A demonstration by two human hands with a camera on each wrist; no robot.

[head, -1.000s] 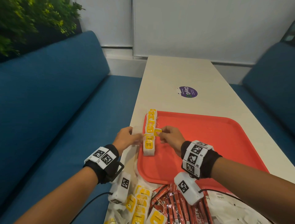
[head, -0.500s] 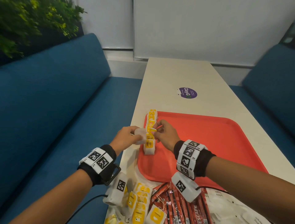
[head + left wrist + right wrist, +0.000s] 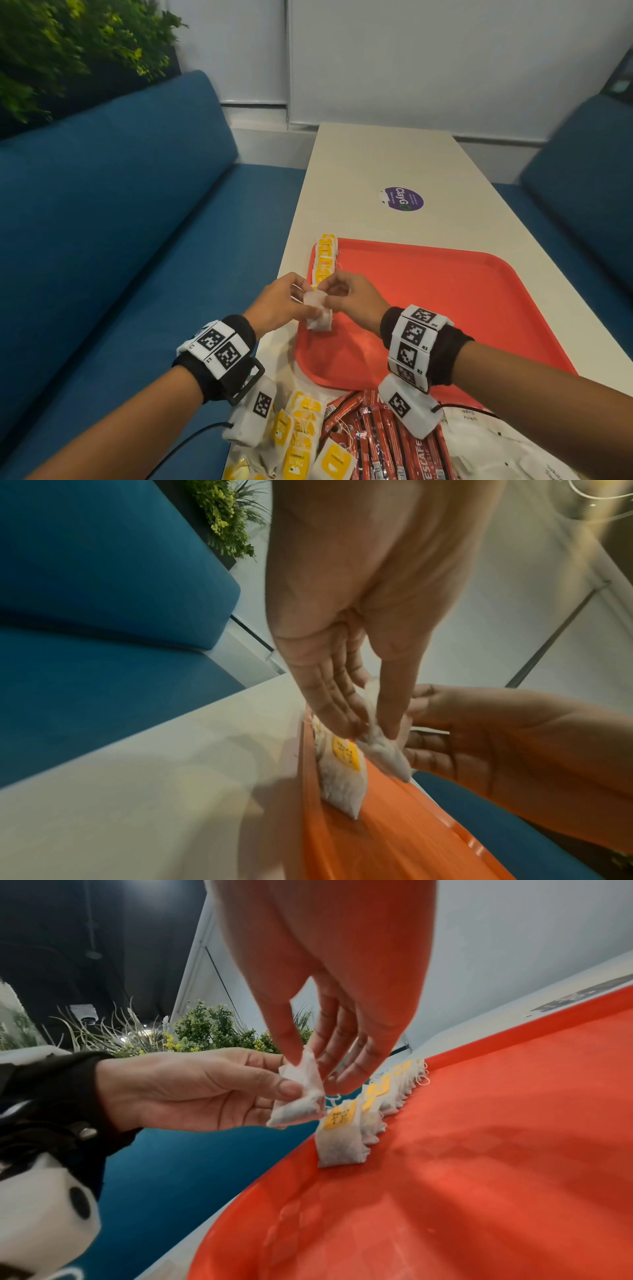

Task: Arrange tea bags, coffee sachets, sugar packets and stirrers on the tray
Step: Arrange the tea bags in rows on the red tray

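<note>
**Paper tea bag held over the near end of the tray row**

Blue bench (image 3: 113,219) lies at your far left and plays no part. Your left hand (image 3: 279,305) comes next: thumb and fingers pinch one side of a white tea bag (image 3: 317,301), which hangs just above the left rim of the red tray (image 3: 445,308). Your right hand (image 3: 352,299) pinches the same bag from the other side, its thumb on the upper corner in the right wrist view. Both hands are therefore grasping that one bag; neither is free.

Directly beneath and beyond it, a row of tea bags (image 3: 324,260) with yellow tags stands along the tray's left edge, each leaning on the next. The nearest one (image 3: 341,1137) sits just under the held bag, not touching it as far as the wrist views show.

Judgement: the step in hand is tea bags, with the held bag being squared up before it joins the row. Your next move calls for setting it down just in front of the nearest bag, tag side matching.

Loose tea bags (image 3: 301,435) and coffee sachets (image 3: 380,442) lie on the table (image 3: 376,157) near you, with white sugar packets (image 3: 479,442) furthest right. Stirrers are not seen.
</note>
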